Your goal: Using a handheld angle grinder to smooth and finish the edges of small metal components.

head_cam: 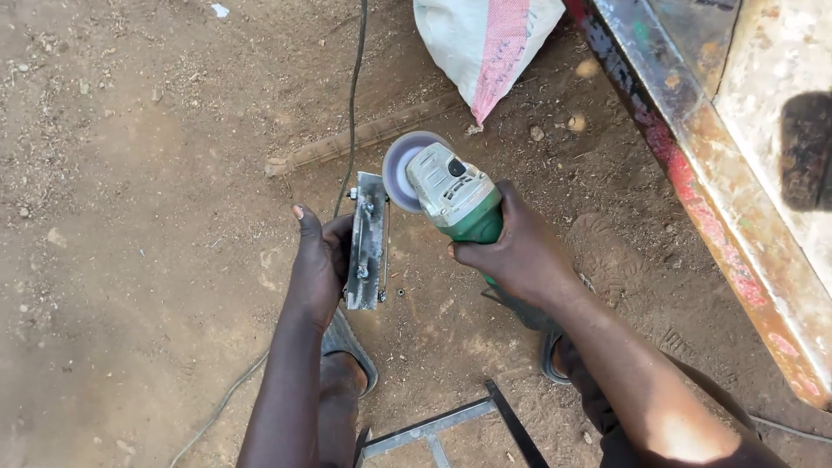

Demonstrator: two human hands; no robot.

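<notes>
My left hand [319, 264] is closed on a flat metal piece [367, 243], fingers wrapped around its left edge and thumb up beside it. The piece stands nearly upright on its long edge, grey and scuffed, with what look like small bolts or welds on its face; I can't make them out clearly. A thin black cable [351, 95] runs down from the top of the view and passes behind the piece.

Just right of the piece's top end is the grinder [451, 195], its disc [400, 169] touching or almost touching the upper right edge of the metal. My right hand [520, 256] grips the green body of the grinder firmly, fingers curled fully around it, with the grey gear head sticking out toward the disc. So the metal sits between my two hands, closer to the left, and the grinder comes at it from the right.

Below, my feet in sandals [351, 347] rest on the dirt, and a metal frame [451, 425] lies near the bottom edge. Farther up is a white and pink sack [481, 43]. A rusty painted beam [693, 173] slants down the right side.
</notes>
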